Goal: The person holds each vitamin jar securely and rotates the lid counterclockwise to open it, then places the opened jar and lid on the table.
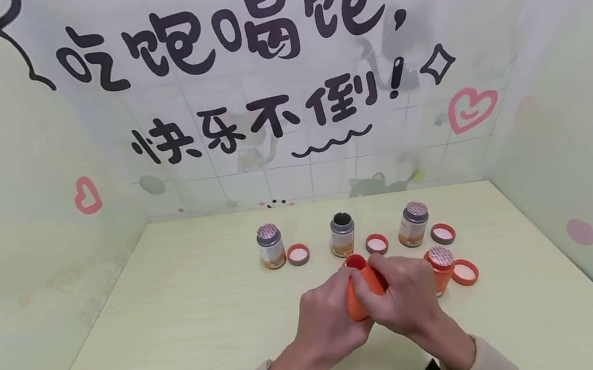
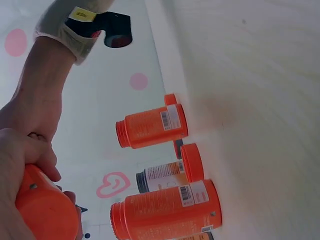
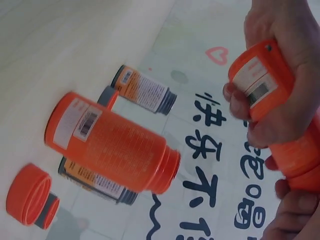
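Observation:
Both hands hold an orange bottle (image 1: 363,298) above the table, its rounded base showing in the left wrist view. My left hand (image 1: 327,312) grips the body, fingers curled over the printed label (image 3: 257,87). At the other end, the fingers of my right hand (image 1: 405,294) wrap the bottle's top; whether a cap is on there is hidden. Just behind the hands stands an uncapped orange bottle (image 2: 170,210), with an orange cap (image 2: 192,162) beside it. Right of my right hand, another orange bottle (image 1: 441,277) has a foil-sealed mouth, its cap (image 1: 464,272) lying beside it.
Farther back stand a foil-sealed grey-topped bottle (image 1: 271,248), an open one (image 1: 342,238) with a dark mouth, and a foil-sealed one (image 1: 414,226). Grey-and-orange caps (image 1: 298,254) lie beside them. Printed walls enclose the pale table (image 1: 181,329).

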`<state>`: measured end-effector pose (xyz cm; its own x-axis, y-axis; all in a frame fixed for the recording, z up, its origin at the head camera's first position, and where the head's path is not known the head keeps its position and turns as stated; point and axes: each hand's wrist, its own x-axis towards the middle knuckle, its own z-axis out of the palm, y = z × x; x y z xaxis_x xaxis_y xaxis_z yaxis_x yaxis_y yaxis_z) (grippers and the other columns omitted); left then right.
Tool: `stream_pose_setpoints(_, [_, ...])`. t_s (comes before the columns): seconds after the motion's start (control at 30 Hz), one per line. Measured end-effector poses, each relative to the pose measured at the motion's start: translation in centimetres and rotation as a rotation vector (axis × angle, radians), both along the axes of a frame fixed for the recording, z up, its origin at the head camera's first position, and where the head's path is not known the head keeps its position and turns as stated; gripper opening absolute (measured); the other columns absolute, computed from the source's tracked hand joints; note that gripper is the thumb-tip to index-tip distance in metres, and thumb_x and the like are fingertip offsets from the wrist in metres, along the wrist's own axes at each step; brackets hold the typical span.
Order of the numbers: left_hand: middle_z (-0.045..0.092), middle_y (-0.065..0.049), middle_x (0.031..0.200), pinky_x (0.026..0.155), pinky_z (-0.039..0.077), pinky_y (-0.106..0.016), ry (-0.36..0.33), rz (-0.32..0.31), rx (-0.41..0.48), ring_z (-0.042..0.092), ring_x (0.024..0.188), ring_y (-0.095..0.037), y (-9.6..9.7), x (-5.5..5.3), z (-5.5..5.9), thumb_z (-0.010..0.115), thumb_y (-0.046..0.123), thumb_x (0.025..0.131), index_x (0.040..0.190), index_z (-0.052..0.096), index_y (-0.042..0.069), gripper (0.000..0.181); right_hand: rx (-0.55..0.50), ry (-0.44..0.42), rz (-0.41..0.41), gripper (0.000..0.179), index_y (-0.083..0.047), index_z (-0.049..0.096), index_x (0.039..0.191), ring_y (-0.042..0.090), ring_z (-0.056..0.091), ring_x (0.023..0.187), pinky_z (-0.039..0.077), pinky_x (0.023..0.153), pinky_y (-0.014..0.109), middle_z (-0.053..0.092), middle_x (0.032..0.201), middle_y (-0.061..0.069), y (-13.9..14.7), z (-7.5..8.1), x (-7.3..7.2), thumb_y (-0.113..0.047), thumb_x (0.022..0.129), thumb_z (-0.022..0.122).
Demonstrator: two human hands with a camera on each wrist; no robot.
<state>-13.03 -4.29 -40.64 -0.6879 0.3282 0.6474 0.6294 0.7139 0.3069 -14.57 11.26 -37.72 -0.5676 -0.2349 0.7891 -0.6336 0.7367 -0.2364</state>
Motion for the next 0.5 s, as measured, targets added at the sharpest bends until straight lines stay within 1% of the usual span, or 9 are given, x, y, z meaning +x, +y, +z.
stream_pose_setpoints(0.07, [0.071, 0.006, 0.092, 0.061, 0.053, -0.015, -0.014, -0.019, 0.014, 0.065, 0.067, -0.004, -0.2, -0.1, 0.2, 0.083, 0.03, 0.071, 0.109, 0.058, 0.016, 0.048, 0.016, 0.01, 0.066, 0.012, -0.017, 0.061, 0.071, 0.0, 0.04, 0.048, 0.032, 0.044, 0.013, 0.051, 0.054, -0.009, 0.3, 0.2, -0.2, -0.027, 0.076, 0.066])
stream_pose_setpoints(0.1, [0.071, 0.007, 0.093, 0.062, 0.054, -0.015, -0.019, -0.026, 0.021, 0.066, 0.067, -0.004, -0.2, -0.2, 0.2, 0.083, 0.031, 0.071, 0.11, 0.058, 0.016, 0.048, 0.024, -0.003, 0.098, 0.011, -0.017, 0.063, 0.075, 0.001, 0.043, 0.05, 0.035, 0.046, 0.013, 0.055, 0.058, -0.009, 0.5, 0.4, -0.3, -0.027, 0.076, 0.067])
stream_pose_setpoints(0.2, [0.071, 0.007, 0.092, 0.063, 0.054, -0.014, -0.017, -0.03, 0.038, 0.065, 0.068, -0.003, -0.4, -0.3, 0.2, 0.083, 0.03, 0.071, 0.111, 0.058, 0.016, 0.049, 0.038, -0.103, 0.188, 0.017, -0.018, 0.068, 0.089, 0.0, 0.049, 0.059, 0.041, 0.051, 0.012, 0.062, 0.07, -0.012, 1.2, 1.1, -0.2, -0.028, 0.077, 0.073])
stream_pose_setpoints(0.27, [0.07, 0.007, 0.091, 0.062, 0.053, -0.014, -0.009, -0.034, 0.044, 0.065, 0.067, -0.003, -0.5, -0.4, 0.3, 0.082, 0.03, 0.072, 0.111, 0.058, 0.016, 0.048, 0.036, -0.175, 0.244, 0.024, -0.019, 0.068, 0.099, -0.001, 0.054, 0.066, 0.046, 0.058, 0.012, 0.067, 0.082, -0.013, 1.7, 1.6, 0.0, -0.028, 0.078, 0.077])
stream_pose_setpoints(0.33, [0.069, 0.007, 0.09, 0.061, 0.052, -0.014, 0.009, -0.037, 0.053, 0.064, 0.067, -0.003, -0.6, -0.5, 0.3, 0.081, 0.029, 0.072, 0.111, 0.058, 0.016, 0.048, 0.032, -0.23, 0.296, 0.032, -0.018, 0.068, 0.107, -0.001, 0.057, 0.074, 0.05, 0.065, 0.015, 0.067, 0.093, -0.014, 2.1, 2.2, 0.3, -0.03, 0.08, 0.079])
stream_pose_setpoints(0.4, [0.069, 0.007, 0.088, 0.059, 0.051, -0.013, 0.027, -0.043, 0.067, 0.062, 0.065, -0.003, -0.8, -0.7, 0.3, 0.081, 0.028, 0.071, 0.111, 0.058, 0.015, 0.048, 0.034, -0.257, 0.351, 0.039, -0.018, 0.065, 0.115, 0.0, 0.058, 0.084, 0.052, 0.073, 0.017, 0.066, 0.103, -0.013, 2.4, 2.6, 0.5, -0.031, 0.082, 0.08])
stream_pose_setpoints(0.5, [0.068, 0.007, 0.084, 0.058, 0.048, -0.011, 0.036, -0.059, 0.1, 0.059, 0.063, -0.003, -0.9, -0.9, 0.4, 0.082, 0.026, 0.07, 0.111, 0.058, 0.013, 0.049, 0.049, -0.237, 0.445, 0.045, -0.018, 0.063, 0.124, 0.002, 0.057, 0.097, 0.051, 0.082, 0.019, 0.063, 0.112, -0.012, 2.6, 3.0, 0.6, -0.028, 0.083, 0.079])
